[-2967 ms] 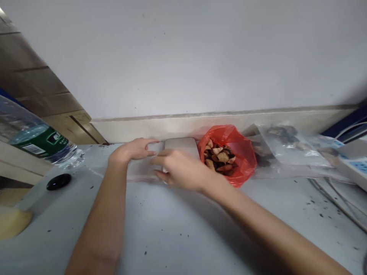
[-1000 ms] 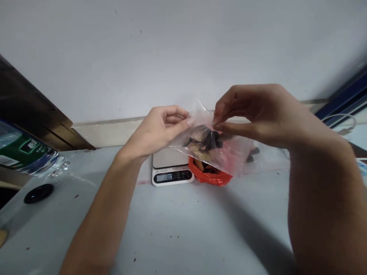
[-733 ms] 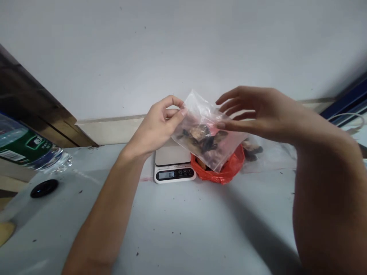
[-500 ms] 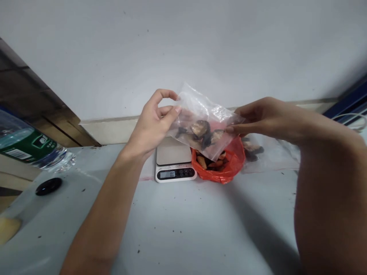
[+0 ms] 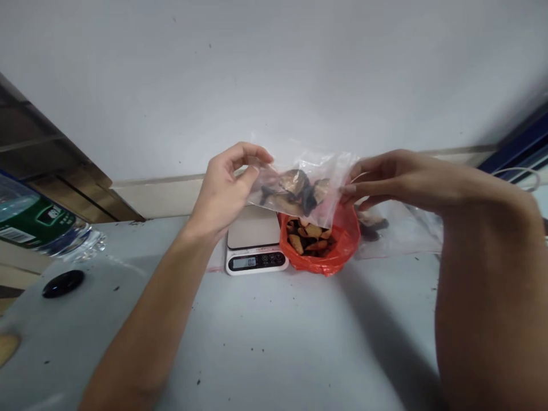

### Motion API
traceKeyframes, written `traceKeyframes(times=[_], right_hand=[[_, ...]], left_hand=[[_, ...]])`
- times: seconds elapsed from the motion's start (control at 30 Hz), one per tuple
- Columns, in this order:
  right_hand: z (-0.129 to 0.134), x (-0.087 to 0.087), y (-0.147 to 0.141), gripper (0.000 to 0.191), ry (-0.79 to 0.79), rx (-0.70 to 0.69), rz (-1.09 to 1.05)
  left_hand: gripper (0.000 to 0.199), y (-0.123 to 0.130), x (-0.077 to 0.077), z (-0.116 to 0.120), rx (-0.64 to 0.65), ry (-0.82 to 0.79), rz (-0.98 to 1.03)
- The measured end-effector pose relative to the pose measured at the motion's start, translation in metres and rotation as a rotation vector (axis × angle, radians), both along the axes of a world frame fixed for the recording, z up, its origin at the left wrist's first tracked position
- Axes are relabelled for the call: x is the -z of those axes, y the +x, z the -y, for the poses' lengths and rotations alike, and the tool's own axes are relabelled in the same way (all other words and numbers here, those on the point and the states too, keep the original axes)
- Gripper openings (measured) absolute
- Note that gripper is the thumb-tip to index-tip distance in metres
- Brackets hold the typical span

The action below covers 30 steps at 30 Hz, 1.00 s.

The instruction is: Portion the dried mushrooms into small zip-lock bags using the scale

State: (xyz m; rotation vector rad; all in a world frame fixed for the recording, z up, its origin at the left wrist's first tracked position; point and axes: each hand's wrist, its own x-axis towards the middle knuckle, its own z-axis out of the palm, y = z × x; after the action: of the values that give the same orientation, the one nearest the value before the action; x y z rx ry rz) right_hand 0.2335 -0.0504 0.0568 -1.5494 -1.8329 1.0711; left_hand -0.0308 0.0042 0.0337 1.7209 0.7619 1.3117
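Between my two hands hangs a clear plastic bag (image 5: 276,198) with several dark-and-tan dried pieces in it, which look like dried mushrooms. My left hand (image 5: 231,182) pinches its left end, thumb and fingers closed on the plastic. At the right end, my right hand (image 5: 381,180) grips the bag's edge between thumb and fingers. Below the bag stands a white kitchen scale (image 5: 257,262), its display reading 0.0 and part of its plate hidden. Against the scale's right side sits an open red plastic bag (image 5: 342,245) full of similar dried pieces.
Another clear bag (image 5: 402,234) with dark pieces lies right of the red bag. At the left are a green-labelled water bottle (image 5: 43,220), a black oval object (image 5: 63,283) and a pale yellow object (image 5: 7,347). A wall (image 5: 274,74) rises behind the table (image 5: 257,342).
The clear bag has tilted more level and come down slightly at its left, with both hands still on it. The whole view has shifted a little.
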Motion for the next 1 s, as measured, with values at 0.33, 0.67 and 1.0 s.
traceKeyframes(times=[0.33,0.67,1.0], right_hand=[[-0.003,0.004,-0.004,0.038,0.032,-0.039,-0.147],[-0.015,0.011,-0.038,0.032,0.007,-0.09,-0.12],[-0.016,0.018,-0.066,0.041,-0.103,-0.049,-0.356]], left_hand=[[0.022,-0.006,-0.005,-0.003,-0.083,0.027,-0.219],[0.024,-0.025,-0.014,0.005,-0.046,0.066,-0.811],[0.014,-0.011,-0.01,0.012,0.353,-0.153,-0.643]])
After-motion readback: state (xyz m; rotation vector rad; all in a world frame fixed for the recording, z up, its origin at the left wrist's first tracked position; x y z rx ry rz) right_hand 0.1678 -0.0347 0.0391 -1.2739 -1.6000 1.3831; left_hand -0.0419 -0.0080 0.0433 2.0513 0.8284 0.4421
